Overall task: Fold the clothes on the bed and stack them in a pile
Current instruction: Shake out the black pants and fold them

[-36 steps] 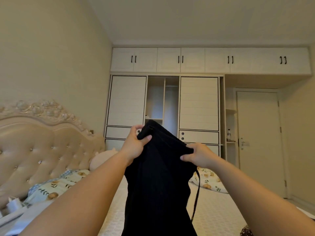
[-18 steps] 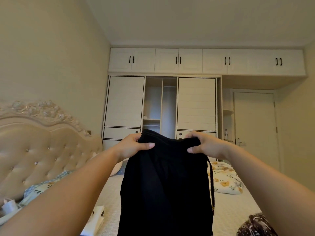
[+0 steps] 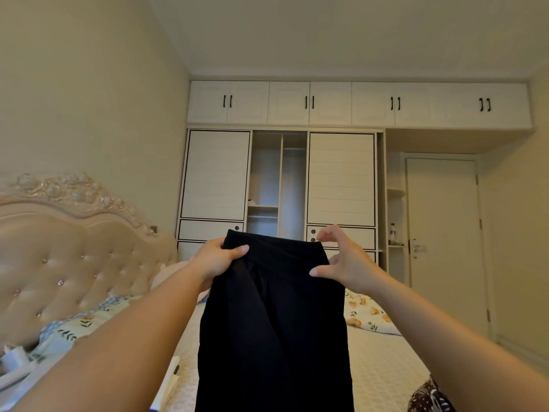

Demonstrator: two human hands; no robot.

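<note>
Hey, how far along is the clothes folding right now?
No folded pile is in view, so nothing visibly counts as done. In hand: the black garment hangs unfolded above the bed; the left hand grips its top edge, and the right hand has only its thumb on it. Left: folding it, plus probably the dark patterned item at lower right.

A: What is worn on the arms?

B: Nothing is seen. Both forearms are bare from the frame's lower edge up to the wrists; no sleeve or cuff is visible.

A: Left hand (image 3: 216, 257)?

B: Bare. No ring, watch or band is noted.

A: Right hand (image 3: 344, 263)?

B: Also bare. Fingernails are kept short, unpainted as far as can be told.
</note>
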